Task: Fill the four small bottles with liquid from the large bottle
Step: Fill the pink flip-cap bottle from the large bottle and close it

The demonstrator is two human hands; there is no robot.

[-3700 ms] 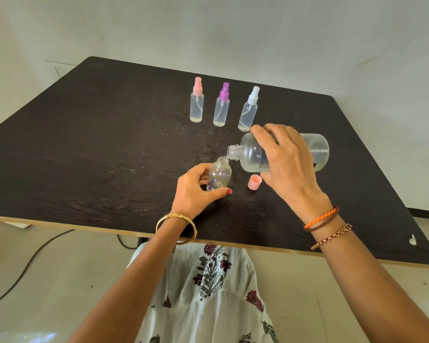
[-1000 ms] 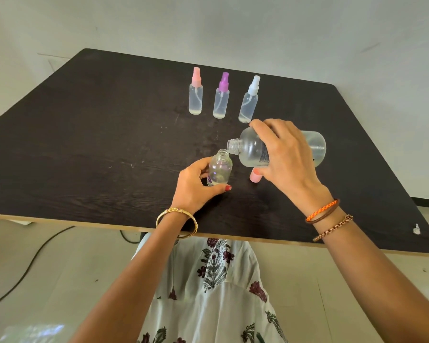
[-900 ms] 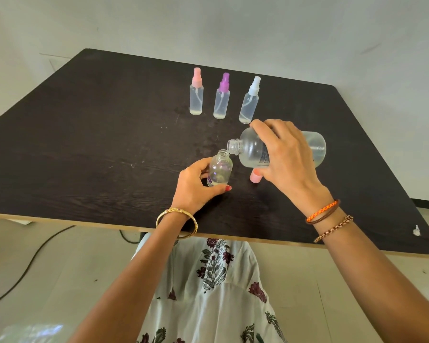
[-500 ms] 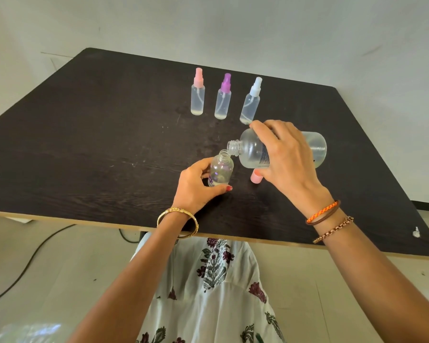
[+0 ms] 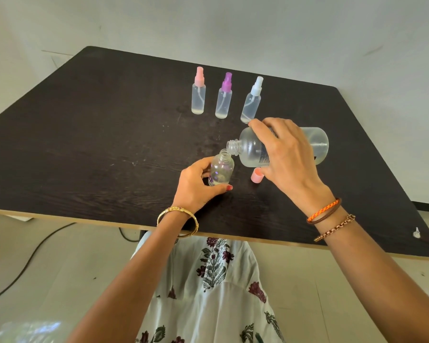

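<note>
Your right hand (image 5: 286, 159) has its fingers wrapped around the large bottle (image 5: 280, 148), tipped on its side with the open mouth just above the neck of the small open bottle (image 5: 220, 169); your left hand (image 5: 196, 185) grips this one upright on the dark table (image 5: 84, 144). Three spray bottles (image 5: 224, 100) stand in a row behind; a pink cap (image 5: 256, 175) lies just beside your right thumb.

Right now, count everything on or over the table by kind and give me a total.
Capped spray bottles: 3, pink-topped, purple-topped, white-topped
Open small bottle, held by the left hand: 1
Large bottle, tilted in the right hand: 1
Loose pink cap: 1
Small white object near the table's right corner: 1
Total: 7
</note>
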